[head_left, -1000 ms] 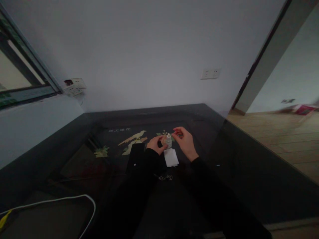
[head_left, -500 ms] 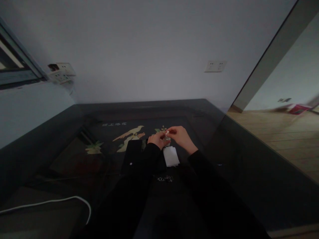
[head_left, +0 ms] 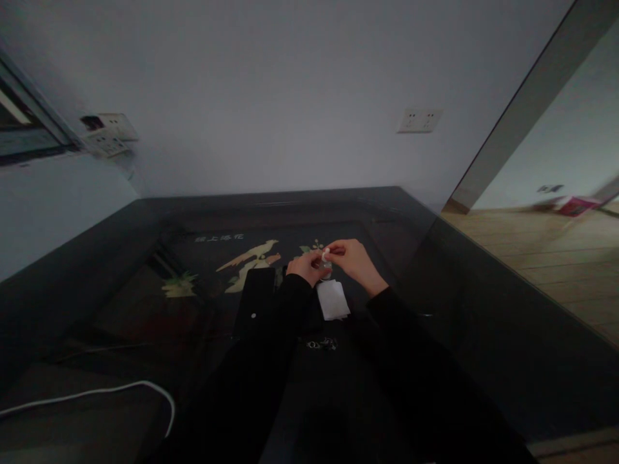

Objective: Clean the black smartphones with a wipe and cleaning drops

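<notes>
My left hand (head_left: 304, 266) is closed around a small clear bottle (head_left: 327, 269) on the dark tabletop. At the bottle's top, my right hand (head_left: 355, 261) pinches a small white piece (head_left: 325, 256) between thumb and fingertips. Whether that piece is a cap or something soft is too small to tell. Just in front of the bottle lies a little stack of white paper or cloth (head_left: 333, 300). A flat black object (head_left: 256, 296) with a white dot on it is left of my left hand, partly covered by my sleeve. Nearer to me lies a silvery chain-like item (head_left: 322, 345).
The dark glossy table (head_left: 396, 361) carries a bird-and-flower picture (head_left: 249, 265). A white cable (head_left: 111, 390) curves over the near left. Behind the table rises a wall with a socket (head_left: 419, 120); more sockets (head_left: 109, 135) are at the left corner.
The view has shifted slightly. My right hand has moved a little up and right relative to the bottle, and more of the white piece shows. My left hand keeps its hold.
</notes>
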{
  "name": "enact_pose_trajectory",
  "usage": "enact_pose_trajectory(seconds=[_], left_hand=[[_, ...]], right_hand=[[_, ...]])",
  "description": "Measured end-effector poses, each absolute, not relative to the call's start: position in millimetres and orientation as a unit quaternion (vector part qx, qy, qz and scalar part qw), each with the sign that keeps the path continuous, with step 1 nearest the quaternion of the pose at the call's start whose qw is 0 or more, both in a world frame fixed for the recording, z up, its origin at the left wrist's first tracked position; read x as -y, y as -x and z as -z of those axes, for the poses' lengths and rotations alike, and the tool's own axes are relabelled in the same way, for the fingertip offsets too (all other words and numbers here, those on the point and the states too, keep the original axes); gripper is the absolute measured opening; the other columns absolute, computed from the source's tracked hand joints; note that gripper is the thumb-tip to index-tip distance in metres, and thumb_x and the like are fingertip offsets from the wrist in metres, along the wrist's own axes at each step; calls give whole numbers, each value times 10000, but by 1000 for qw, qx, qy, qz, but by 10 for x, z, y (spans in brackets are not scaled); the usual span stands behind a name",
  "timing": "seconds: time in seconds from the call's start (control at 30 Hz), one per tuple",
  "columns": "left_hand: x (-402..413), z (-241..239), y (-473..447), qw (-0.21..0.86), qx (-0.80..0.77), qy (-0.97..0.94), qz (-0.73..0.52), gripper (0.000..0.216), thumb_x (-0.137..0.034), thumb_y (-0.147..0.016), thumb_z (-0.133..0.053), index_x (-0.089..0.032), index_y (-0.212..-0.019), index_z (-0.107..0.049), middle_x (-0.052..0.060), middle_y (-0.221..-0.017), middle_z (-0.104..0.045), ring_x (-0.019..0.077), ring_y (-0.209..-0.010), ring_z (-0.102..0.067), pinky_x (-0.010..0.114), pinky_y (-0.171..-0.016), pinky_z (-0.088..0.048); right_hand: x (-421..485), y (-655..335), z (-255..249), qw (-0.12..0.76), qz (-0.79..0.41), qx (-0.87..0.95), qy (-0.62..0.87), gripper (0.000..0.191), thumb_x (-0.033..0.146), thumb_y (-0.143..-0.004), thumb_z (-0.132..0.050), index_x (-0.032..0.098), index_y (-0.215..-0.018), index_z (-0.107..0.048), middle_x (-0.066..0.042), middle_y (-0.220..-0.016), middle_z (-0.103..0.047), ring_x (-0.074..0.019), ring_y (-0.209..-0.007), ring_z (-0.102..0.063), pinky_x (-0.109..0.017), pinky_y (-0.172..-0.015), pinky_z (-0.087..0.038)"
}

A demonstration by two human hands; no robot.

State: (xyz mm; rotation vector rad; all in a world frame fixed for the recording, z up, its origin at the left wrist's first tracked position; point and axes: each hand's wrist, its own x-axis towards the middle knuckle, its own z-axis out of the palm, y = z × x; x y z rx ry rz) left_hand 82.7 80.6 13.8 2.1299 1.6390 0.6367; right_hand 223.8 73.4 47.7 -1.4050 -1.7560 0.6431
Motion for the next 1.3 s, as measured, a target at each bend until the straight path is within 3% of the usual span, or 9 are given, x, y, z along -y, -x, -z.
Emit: enact_pose_trajectory(seconds=[0.2, 0.5, 0.87, 1.1, 1.3], left_hand=[[-799, -153, -849, 190, -586, -754, -226, 392, -434, -659, -617, -248, -1004, -625, -10, -822, -668, 146, -750, -596, 236, -660, -413], [-790, -167, -833, 179, -585, -760, -220, 368, -436, -657, -613, -262, -982, -624, -18, -808, -672, 149, -741, -605, 236, -649, -403], [-782, -164, -851, 170, -588, -760, -216, 332, -448, -663, -601, -254, -932, -626, -24, -792, -675, 143, -746, -613, 233, -648, -407], [-778, -171, -856, 160, -590, -764, -209, 331, -443, -668, -600, -252, -937, -621, -14, -825, -682, 157, -790, -618, 241, -672, -412], [-769, -180, -858, 167, -594, -759, -205, 312, -455, -663, -602, -271, -912, -634, -26, -806, -688, 147, -781, -623, 237, -678, -417]], right_hand=[[-721, -2225, -428, 395, -199, 694, 569, 82, 232, -711, -622, 171, -742, -668, -46, -742, -688, -161, -715, -631, -271, -682, -461], [-664, -2184, -524, 380, -142, 720, 563, 124, 220, -770, -563, 177, -744, -676, -36, -724, -682, -149, -663, -610, -259, -639, -417], [-683, -2177, -462, 383, -114, 721, 566, 108, 221, -742, -587, 178, -687, -670, -36, -668, -670, -156, -636, -599, -263, -619, -395], [-682, -2177, -511, 425, -125, 707, 552, 97, 217, -743, -585, 175, -713, -667, -29, -673, -675, -152, -639, -617, -256, -620, -434], [-499, -2304, -851, 519, -156, 672, 505, 159, 267, -783, -543, 152, -824, -645, -50, -786, -682, -142, -698, -639, -254, -659, -490]])
